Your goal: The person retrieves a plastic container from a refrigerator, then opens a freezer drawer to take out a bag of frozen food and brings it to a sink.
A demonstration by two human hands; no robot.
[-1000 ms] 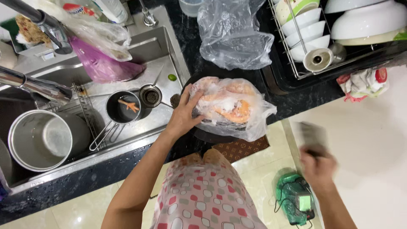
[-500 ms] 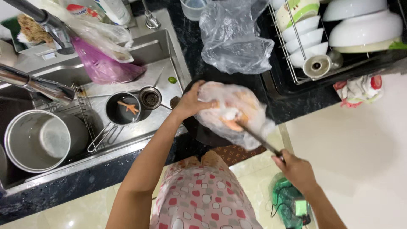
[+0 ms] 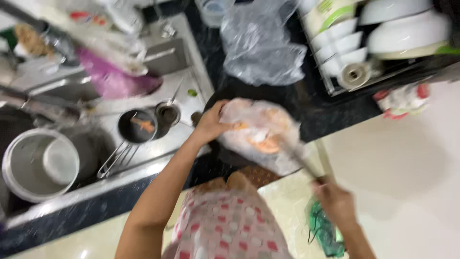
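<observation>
My left hand grips the left edge of a clear plastic bag that holds orange-pink pieces of food. The bag rests on the dark counter near its front edge. My right hand is lower right, closed on the handle of a knife. The blade reaches up and left into the bag. The frame is blurred, so the blade tip is hard to make out.
A steel sink at left holds a small pan and a large steel pot. A crumpled clear bag lies at the counter's back. A dish rack with white bowls stands at right. A green object lies on the floor.
My right hand came in from the lower right with the knife and put its blade to the bag. My left hand stayed on the bag and gathered it up.
</observation>
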